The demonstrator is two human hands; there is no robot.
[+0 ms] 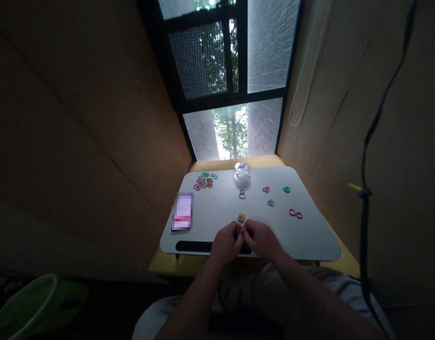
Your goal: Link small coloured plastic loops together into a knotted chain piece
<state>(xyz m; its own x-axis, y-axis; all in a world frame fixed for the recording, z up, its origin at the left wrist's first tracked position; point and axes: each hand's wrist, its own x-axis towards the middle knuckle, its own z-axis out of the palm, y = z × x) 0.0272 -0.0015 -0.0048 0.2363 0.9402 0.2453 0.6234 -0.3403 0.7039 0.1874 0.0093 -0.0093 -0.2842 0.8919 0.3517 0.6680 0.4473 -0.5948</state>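
Note:
My left hand [229,241] and my right hand [262,238] meet over the front of the white lap table [217,203]. Their fingertips pinch a small pinkish hair tie [243,230], mostly hidden by the fingers. Just beyond them lies a yellow bundle of hair ties [241,217]. Farther off is a purple hair tie [242,194] twisted into a figure eight. To the right are a red hair tie [266,189], a blue one [270,203], a green one [286,189] and a pink figure-eight one [295,214].
A pile of mixed hair ties [204,181] lies at the back left. Near the back edge stands a clear round container [242,175]. A phone [182,211] rests on the left side. Dark slot [194,246] along the front edge; black strap [364,189] hangs at right.

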